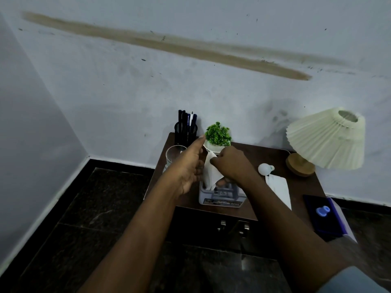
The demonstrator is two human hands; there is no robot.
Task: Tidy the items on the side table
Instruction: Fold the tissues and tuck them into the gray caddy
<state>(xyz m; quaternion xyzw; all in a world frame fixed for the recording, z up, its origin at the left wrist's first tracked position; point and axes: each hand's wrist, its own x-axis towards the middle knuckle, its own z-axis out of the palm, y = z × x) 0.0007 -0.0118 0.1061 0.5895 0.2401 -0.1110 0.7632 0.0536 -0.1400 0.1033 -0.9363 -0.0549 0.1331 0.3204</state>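
Pinching what, was the right hand [230, 163]?

It pinched the upper edge of a white paper tissue [211, 174] between thumb and fingertips. That tissue stood up out of a pale grey rectangular tissue box [222, 196] near the front edge of the dark brown wooden bench [302, 186].

And the left hand [188, 166]?

It was just left of the tissue, with its fingers loosely bent against it. The thumb reached up toward the white pot of a small green leafy plant [218, 134]. Whether it truly gripped anything, I could not tell from that angle.

What else stood on the bench?

A black mesh pen holder [186, 132] full of dark pens was at the back left corner. A clear drinking glass [174, 155] stood just in front of it, partly hidden by the left wrist. To the right lay a white light bulb [265, 168] with a white folded sheet of paper [279, 189] near it. A lamp with a cream pleated shade [328, 138] on a round wooden base stood at the back right. A dark blue box [330, 227] carrying a small blue object sat beside the bench's right front corner.
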